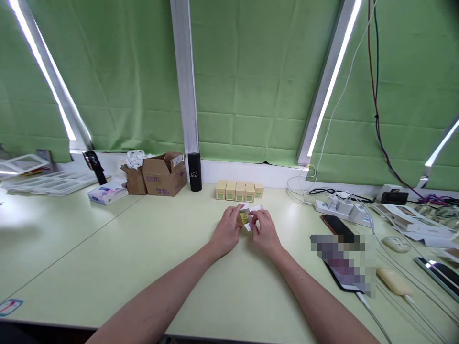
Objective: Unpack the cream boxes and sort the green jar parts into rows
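Observation:
Between my hands is a small cardboard box with its white inner flaps folded out and its open end turned to the right. Something yellow-green shows inside it; its kind is too small to make out. My left hand is wrapped round the box from the left. At the open end, my right hand has its thumb and fingertips pinched at a flap; whether they also hold the contents cannot be seen. Just beyond stands a row of several similar closed boxes with green labels.
At the back left are a black tumbler, an open carton, a tissue pack and a handheld fan. To the right lie a power strip, phones, a mouse and trailing cables.

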A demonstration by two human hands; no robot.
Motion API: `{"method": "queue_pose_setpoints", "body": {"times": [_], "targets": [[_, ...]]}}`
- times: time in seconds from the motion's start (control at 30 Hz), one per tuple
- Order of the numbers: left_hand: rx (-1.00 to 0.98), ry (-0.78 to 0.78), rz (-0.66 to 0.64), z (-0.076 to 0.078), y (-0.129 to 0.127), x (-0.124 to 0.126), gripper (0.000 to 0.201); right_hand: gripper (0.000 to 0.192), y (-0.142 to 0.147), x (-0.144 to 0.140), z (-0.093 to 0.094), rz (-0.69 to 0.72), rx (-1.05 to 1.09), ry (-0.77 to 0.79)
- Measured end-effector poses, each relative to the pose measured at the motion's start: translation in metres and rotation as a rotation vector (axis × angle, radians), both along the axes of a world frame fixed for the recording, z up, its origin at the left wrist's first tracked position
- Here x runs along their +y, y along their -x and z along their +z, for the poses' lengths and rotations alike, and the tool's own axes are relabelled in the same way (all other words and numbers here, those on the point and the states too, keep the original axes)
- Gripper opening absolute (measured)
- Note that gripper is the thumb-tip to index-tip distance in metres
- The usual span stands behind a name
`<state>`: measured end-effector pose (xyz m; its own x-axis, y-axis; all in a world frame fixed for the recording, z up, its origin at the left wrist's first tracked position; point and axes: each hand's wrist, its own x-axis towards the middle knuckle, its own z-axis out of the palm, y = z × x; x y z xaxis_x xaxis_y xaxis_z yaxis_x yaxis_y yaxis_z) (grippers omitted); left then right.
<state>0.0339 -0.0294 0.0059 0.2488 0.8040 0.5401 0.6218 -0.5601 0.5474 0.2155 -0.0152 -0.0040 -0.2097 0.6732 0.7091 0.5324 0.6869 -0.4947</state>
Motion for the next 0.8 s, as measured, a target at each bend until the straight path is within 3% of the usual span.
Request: {"method": "queue_pose_setpoints", "body": {"times": [0.3, 0.57, 0.8], "targets": [[0.079, 0.021, 0.026, 0.001, -0.0003, -0.0021, 0.075, 0.046, 0.0038, -0.0019, 0.001, 0.0, 0.041, -0.049], [0.283, -0.036, 0.034, 0.0025, -0.0052, -0.0089, 0.075, 0.015, 0.007, 0.0018, -0.0063, -0.048, 0.175, 0.133], [0.379, -0.069, 0.052, 0.0029, -0.0078, -0.0098, 0.075, 0.014, 0.0072, 0.0047, -0.0066, -0.085, 0.225, 0.182]]}}
